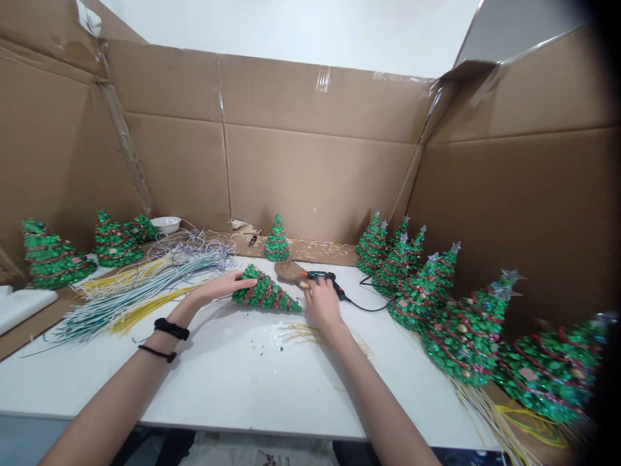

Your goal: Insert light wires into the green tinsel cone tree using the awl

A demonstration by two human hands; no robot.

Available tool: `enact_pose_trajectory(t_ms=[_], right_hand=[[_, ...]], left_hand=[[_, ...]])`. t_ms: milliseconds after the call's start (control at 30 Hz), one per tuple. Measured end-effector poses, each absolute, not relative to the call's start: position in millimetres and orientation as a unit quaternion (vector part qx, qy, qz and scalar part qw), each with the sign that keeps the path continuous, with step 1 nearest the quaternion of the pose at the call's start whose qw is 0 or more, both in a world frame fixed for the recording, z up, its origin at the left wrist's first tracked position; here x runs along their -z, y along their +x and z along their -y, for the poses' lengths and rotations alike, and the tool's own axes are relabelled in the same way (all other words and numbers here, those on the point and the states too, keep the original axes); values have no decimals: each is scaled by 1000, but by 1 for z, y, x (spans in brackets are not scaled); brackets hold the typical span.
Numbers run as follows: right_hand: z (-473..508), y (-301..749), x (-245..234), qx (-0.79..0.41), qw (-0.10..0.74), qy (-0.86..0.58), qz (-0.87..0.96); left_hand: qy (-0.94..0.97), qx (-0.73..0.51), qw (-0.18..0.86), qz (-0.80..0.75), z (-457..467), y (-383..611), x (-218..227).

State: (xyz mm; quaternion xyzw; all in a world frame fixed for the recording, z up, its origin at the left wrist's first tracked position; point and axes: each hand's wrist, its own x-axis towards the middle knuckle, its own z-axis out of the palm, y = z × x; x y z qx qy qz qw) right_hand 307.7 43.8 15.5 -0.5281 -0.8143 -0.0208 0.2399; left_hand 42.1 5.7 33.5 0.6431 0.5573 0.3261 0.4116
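A small green Christmas tree (266, 292) with red garland lies on its side, its tip pointing right. My left hand (227, 285) grips it near the wide base, fingers over the top. Just beyond the tip, my right hand (324, 303) is closed, with a small gold bauble (304, 285) at its fingertips. Right behind those fingers lies a hot glue gun (317, 276) with an orange nozzle; whether the fingers touch it I cannot tell. Its nozzle end is over a brown, stained pad (289, 272).
Finished trees with silver stars (466, 336) line the right side. More trees (55, 255) stand at the left, near a white bowl (166, 224). Bundles of white, green and yellow strands (140, 291) cover the left of the table. A black cord (366, 307) runs right. Cardboard walls (315, 168) enclose it.
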Motion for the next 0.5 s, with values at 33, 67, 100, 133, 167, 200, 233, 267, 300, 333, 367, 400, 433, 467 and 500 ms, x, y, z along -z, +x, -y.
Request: enact_pose_trajectory(t_ms=[33,67,100,133,167,200,233,267,300,333,367,400,433,467,500], right_hand=[[-42,308,-19,50,293,-511,806],[-39,308,-23,68,347,-491,796],[-37,308,-26,66,396,-469,787],[-34,307,-29,45,437,-447,779],[-32,306,-30,13,473,-426,771],[-29,304,-30,-28,503,-404,764],[-27,301,-30,-72,527,-382,756],[-24,299,-29,-115,545,-361,748],[-22,295,-28,-154,556,-343,741],[-20,292,-27,-187,561,-328,737],[-18,289,-26,-214,561,-316,734],[-16,286,-25,-235,559,-308,733],[-14,283,-24,-249,557,-302,733],[-12,281,-23,-258,555,-294,734],[-10,279,-21,-264,554,-284,736]], left_hand=[[636,-330,408,-567,-7,46,-32],[631,-339,399,-573,-9,48,-31],[629,-350,387,-576,-10,50,-29],[628,-363,370,-580,-12,51,-26],[626,-376,352,-585,-14,52,-23],[625,-387,337,-588,-15,51,-20],[625,-395,328,-588,-17,51,-17],[624,-403,324,-585,-18,50,-14],[623,-412,322,-582,-19,50,-12],[619,-424,316,-580,-20,51,-9],[611,-439,305,-584,-21,52,-8],[598,-456,290,-592,-21,55,-6],[582,-472,275,-603,-21,57,-6],[563,-486,263,-614,-21,60,-5],[545,-498,256,-624,-21,63,-5]])
